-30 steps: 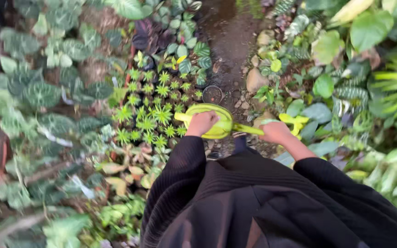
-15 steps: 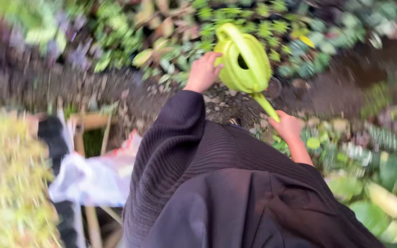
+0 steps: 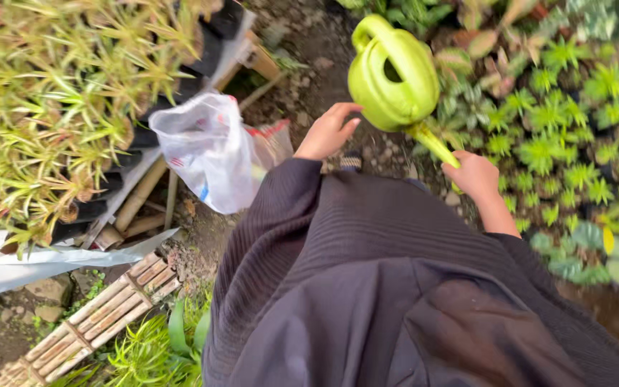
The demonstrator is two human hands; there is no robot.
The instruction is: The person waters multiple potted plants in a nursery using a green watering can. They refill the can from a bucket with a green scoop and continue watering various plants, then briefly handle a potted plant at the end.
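A lime-green plastic watering can (image 3: 392, 77) hangs in front of me over a dirt path. My right hand (image 3: 475, 175) is closed around its long spout, near the lower end. My left hand (image 3: 329, 131) is off the can, fingers spread, just left of its body and above the ground. Both arms wear dark ribbed sleeves. Small spiky green plants in pots (image 3: 566, 136) fill the ground to the right of the can.
A white plastic bag (image 3: 209, 152) lies on the ground to the left, next to bamboo poles (image 3: 140, 193). Yellow-green leafy plants in black pots (image 3: 59, 107) stand at the upper left. A bamboo slat panel (image 3: 94, 319) lies at the lower left.
My view has swung to the left, bringing the white bag and yellow-green plants into sight. My left hand has come off the watering can, which now hangs from my right hand alone.
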